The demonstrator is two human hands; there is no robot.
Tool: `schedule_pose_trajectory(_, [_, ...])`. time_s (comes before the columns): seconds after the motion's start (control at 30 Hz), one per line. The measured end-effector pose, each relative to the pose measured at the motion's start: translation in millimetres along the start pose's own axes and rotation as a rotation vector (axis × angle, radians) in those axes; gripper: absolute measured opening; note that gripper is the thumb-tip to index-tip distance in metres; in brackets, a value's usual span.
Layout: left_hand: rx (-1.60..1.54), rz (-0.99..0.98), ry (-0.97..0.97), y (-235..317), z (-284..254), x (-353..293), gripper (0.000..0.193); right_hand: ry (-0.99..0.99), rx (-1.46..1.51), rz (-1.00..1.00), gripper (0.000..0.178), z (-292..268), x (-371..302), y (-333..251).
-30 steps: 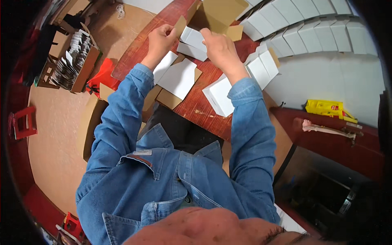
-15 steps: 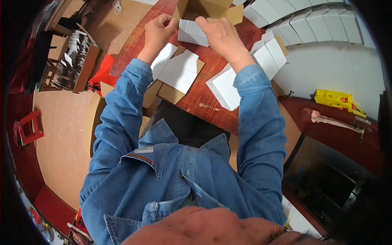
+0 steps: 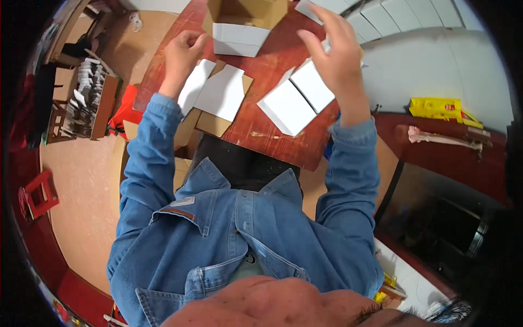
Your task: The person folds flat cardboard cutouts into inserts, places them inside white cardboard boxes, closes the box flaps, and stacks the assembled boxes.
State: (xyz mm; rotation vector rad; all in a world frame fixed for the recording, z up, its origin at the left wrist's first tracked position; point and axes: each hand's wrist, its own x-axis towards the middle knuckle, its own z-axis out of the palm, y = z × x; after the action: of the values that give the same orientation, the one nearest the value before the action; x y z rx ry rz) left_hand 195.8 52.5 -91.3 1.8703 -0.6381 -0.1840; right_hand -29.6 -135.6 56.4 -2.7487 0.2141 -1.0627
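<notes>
An open carton (image 3: 235, 39), white outside and brown inside, stands at the far middle of the red wooden table. To its left my left hand (image 3: 184, 55) is held with the fingertips pressed together. Whatever they might pinch is too small to make out. My right hand (image 3: 340, 62) hangs on the right with thumb and fingers apart, holding nothing. Below and beside it lie white boxes (image 3: 289, 106), partly hidden by the hand. Flat, unfolded white and brown cardboard (image 3: 220, 95) rests on the table nearest my left wrist.
White boxes (image 3: 384, 19) stand in a row at the far right. On the floor at left a brown carton (image 3: 103, 111) holds many upright flat pieces. A red stool (image 3: 41, 193) stands farther left. A yellow packet (image 3: 436, 108) lies on a dark red surface at right.
My right hand has left the open carton, moved right and spread its fingers. The left hand stays pinched, slightly lower and left in the view. The whole view has shifted a little.
</notes>
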Motion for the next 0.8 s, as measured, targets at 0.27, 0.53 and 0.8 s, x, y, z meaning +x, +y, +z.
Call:
schedule_pose_trajectory(0.27, [-0.076,0.180,-0.379,54,40,-95,0.024,-0.164,0.050,1.001,0.027,-53,-151,-1])
schedule_pose_trajectory(0.53, [0.026,0.111,-0.638,65,53,-167,0.041,-0.082,0.824,1.344,0.041,1,-250,-63])
schedule_pose_trajectory(0.8, [-0.404,-0.398,-0.795,23,7,-222,0.067,-0.181,1.054,1.271,0.053,-5,-272,-108])
